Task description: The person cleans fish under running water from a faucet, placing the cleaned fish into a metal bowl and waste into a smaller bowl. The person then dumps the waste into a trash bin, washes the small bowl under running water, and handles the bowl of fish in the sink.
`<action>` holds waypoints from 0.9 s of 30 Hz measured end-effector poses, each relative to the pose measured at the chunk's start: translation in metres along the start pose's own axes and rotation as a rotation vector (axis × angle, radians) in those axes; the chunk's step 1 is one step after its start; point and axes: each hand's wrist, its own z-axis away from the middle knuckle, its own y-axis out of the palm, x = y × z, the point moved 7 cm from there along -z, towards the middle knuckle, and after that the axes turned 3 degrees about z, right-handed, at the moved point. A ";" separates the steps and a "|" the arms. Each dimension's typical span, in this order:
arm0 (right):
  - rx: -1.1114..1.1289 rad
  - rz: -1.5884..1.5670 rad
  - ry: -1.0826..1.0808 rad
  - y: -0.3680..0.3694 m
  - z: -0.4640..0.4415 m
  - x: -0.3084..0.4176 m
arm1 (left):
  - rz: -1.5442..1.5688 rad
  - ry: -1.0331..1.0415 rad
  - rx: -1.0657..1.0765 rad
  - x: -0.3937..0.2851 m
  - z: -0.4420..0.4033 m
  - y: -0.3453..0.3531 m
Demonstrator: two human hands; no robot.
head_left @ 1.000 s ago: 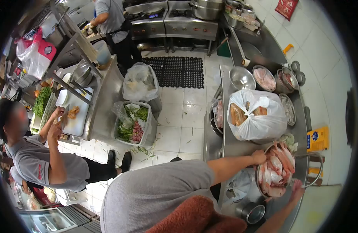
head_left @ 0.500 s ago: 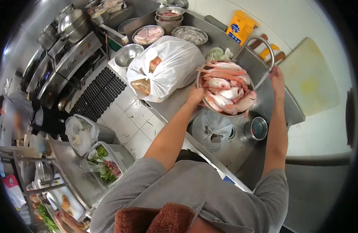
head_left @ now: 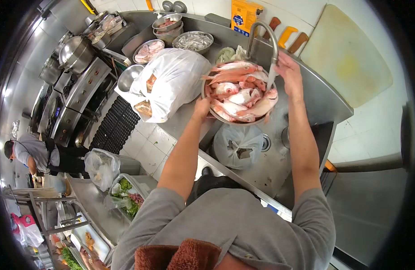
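A round metal bowl [head_left: 225,120] heaped with several red and white fish [head_left: 243,95] is held over the sink. My left hand [head_left: 201,109] grips its rim at the left, thumb on top. Water [head_left: 272,75] runs from the curved faucet [head_left: 275,45] onto the right side of the fish. Right beside the spout is my right hand [head_left: 289,74], fingers apart; whether they touch the metal I cannot tell. Below the bowl, a tied plastic bag [head_left: 238,146] with dark contents lies in the sink [head_left: 266,173].
A large white bag [head_left: 180,76] sits left of the bowl. Behind it are bowls of pale meat [head_left: 149,51] and small grey pieces [head_left: 193,41]. Knives [head_left: 286,37] and a cutting board [head_left: 351,54] line the wall. Another person [head_left: 34,155] stands at the far left.
The view has shifted, so the bowl and sink appear farther left. My right hand's fingers have spread near the spout. My left hand keeps its hold on the rim.
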 end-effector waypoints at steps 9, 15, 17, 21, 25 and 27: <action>0.283 -0.215 0.452 0.018 -0.010 -0.073 | 0.006 0.020 -0.023 -0.011 0.010 0.003; 0.235 -0.469 0.448 0.042 -0.016 -0.072 | 0.001 -0.034 0.020 -0.007 0.013 0.005; 0.363 -0.466 0.471 0.053 -0.014 -0.069 | -0.018 -0.043 0.029 -0.006 0.011 0.003; 0.223 -0.441 0.457 0.042 -0.017 -0.060 | -0.038 -0.038 0.014 -0.004 0.008 0.004; 0.225 -0.484 0.458 0.029 -0.026 -0.076 | -0.015 -0.041 0.041 -0.005 0.010 0.006; 0.070 -0.506 0.487 0.015 -0.031 -0.076 | -0.006 -0.030 0.014 -0.006 0.011 0.005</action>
